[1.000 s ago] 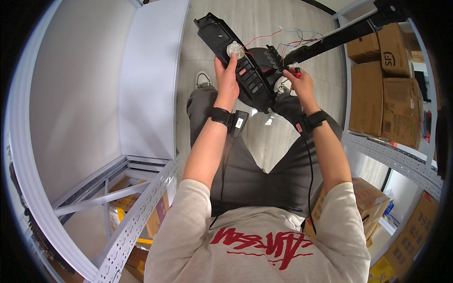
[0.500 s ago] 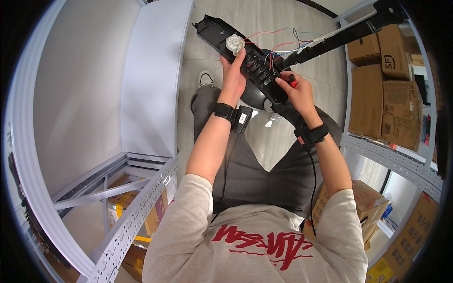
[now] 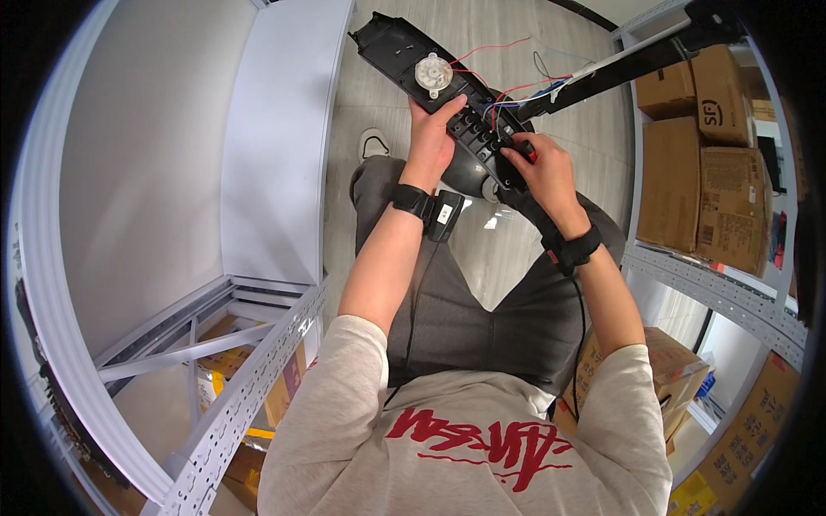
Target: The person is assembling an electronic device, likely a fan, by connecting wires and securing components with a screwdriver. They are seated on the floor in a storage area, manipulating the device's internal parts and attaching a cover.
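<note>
A long black plastic housing [image 3: 391, 56] slants across my lap, its open inner side toward me. On it sits a round whitish translucent part [image 3: 433, 76], with a row of black fittings further down. My left hand [image 3: 433, 138] grips the housing's near edge, thumb laid over the inside beside the round part. At the lower right end, my right hand [image 3: 542, 168] has fingertips pressed together against the fittings. A red-and-black handled tool [image 3: 528, 155], perhaps a screwdriver, is held in that hand; its tip is hidden. Thin red, blue and white wires [image 3: 508, 96] run beside the housing.
A long black arm-like piece [image 3: 619, 73] with a white cable extends to the upper right. Metal shelving holding cardboard boxes [image 3: 667, 172] stands on the right. To the left are a white panel [image 3: 271, 129] and a perforated metal frame [image 3: 249, 378]. Pale tiled floor [image 3: 361, 95] lies beyond.
The housing has tilted and shifted slightly, its far end rising, so its inside faces me more. My left thumb has slid down toward the fittings. My right hand has moved slightly with the tool.
</note>
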Action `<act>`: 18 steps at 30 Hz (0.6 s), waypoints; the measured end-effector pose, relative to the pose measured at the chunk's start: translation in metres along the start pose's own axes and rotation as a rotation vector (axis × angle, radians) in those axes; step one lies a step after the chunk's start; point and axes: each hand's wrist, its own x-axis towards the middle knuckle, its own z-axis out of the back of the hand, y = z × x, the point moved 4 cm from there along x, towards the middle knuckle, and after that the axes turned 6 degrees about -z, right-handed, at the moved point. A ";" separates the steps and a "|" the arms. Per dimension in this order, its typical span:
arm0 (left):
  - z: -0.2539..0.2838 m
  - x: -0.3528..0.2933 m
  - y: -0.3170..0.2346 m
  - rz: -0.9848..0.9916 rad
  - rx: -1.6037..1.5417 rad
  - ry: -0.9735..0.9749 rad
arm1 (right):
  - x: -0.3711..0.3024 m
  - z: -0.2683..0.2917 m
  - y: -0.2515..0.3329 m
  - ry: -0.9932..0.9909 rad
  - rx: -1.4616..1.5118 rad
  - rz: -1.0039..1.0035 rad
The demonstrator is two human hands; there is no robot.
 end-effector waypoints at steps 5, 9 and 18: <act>0.001 -0.001 0.001 -0.007 0.022 -0.007 | 0.000 0.000 0.002 0.009 0.019 -0.028; -0.001 0.001 0.001 -0.033 0.024 0.006 | 0.006 0.000 0.002 0.032 -0.003 -0.066; 0.001 -0.002 0.004 -0.013 0.048 0.018 | 0.008 -0.001 -0.003 0.099 0.034 -0.100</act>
